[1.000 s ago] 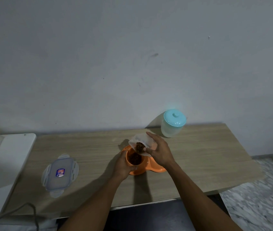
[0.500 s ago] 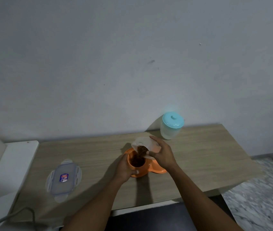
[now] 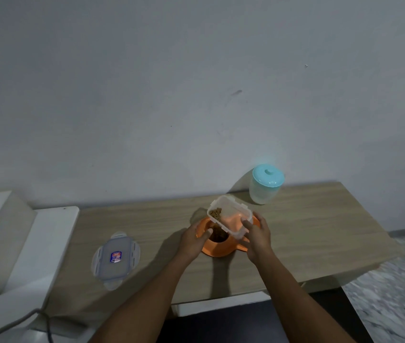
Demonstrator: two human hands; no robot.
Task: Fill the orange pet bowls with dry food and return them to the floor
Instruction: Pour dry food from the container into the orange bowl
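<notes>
The right hand [image 3: 258,240] is gripping one clear rectangular plastic container [image 3: 229,216], tilting it directly above the orange plastic double pet bowl [image 3: 217,251]; the left hand [image 3: 192,241] is clasping the bowl's left rim. The bowl is sitting mid-tabletop [image 3: 320,231], its long axis running left-right. One detached clear lid [image 3: 116,258] is lying toward the left edge, and one teal-lidded jar [image 3: 265,183] is standing at the back edge.

Right hand [image 3: 257,240] tilts food container [image 3: 229,216] over orange bowl [image 3: 217,243].

1. Wooden tabletop [image 3: 320,233], light grain, set against a plain grey wall [image 3: 171,95].
2. Translucent canister with a turquoise lid [image 3: 265,185], upright at the table's back edge.
3. White furniture [image 3: 23,243] adjoining the table's left end.
4. Grey cable [image 3: 40,318], lower left.
5. Marbled floor [image 3: 399,280], right.
</notes>
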